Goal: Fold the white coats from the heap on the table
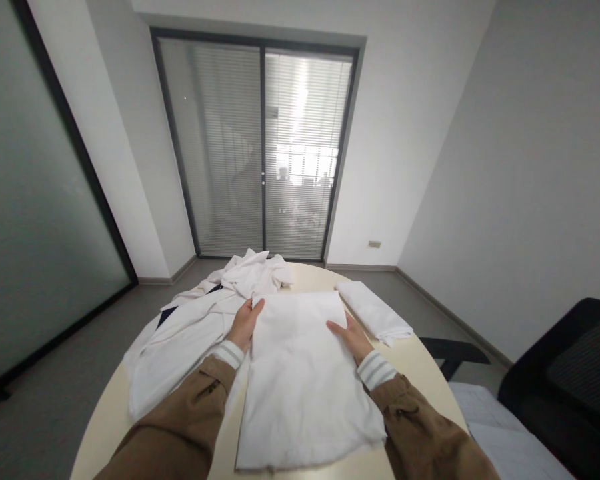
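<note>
A folded white cloth, perhaps a garment, lies lengthwise in front of me on the round table. My left hand grips its left edge near the far end, thumb on top and fingers tucked beneath. On the opposite edge, my right hand holds it the same way, thumb over the fabric. Some of the fingers of both hands are hidden under the cloth. Left of it spreads a loose, crumpled heap of white fabric with a dark patch showing. To the right rests a smaller folded white bundle.
The pale round table carries all the cloth. A black office chair stands at the right, with whitish sheets near it. Beyond the table are a glass door with blinds and white walls.
</note>
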`<state>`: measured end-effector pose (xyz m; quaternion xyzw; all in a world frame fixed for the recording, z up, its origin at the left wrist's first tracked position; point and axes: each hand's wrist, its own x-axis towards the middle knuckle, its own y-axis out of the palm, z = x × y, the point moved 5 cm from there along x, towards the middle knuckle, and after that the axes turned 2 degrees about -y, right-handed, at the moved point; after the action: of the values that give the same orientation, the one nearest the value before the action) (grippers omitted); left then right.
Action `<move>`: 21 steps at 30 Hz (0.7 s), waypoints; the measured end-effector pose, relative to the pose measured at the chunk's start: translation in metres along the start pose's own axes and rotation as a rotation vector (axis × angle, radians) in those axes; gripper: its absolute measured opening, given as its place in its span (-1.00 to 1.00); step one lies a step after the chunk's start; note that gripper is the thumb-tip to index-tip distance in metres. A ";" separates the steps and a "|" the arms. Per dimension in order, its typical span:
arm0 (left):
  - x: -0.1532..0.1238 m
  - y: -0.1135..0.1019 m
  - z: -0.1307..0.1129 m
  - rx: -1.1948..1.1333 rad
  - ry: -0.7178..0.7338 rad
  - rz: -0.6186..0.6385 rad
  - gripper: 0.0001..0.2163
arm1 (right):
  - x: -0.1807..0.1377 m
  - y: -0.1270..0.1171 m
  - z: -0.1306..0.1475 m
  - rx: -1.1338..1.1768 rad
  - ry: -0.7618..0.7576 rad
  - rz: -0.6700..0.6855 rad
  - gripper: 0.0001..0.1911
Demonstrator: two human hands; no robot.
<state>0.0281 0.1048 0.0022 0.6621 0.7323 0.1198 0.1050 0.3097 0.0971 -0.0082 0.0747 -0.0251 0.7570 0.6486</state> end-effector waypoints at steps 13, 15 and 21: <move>-0.011 -0.010 0.023 0.174 -0.074 0.192 -0.51 | -0.001 -0.010 0.000 -0.128 0.027 0.085 -0.08; -0.013 -0.007 0.022 0.181 -0.085 0.233 -0.48 | -0.001 -0.011 0.000 -0.112 0.021 0.106 -0.05; -0.016 -0.007 0.020 0.202 -0.111 0.303 -0.47 | -0.001 -0.017 -0.001 -0.211 0.045 0.069 -0.18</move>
<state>0.0297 0.0891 -0.0185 0.7777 0.6254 0.0236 0.0591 0.3268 0.0991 -0.0107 -0.0120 -0.0924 0.7735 0.6269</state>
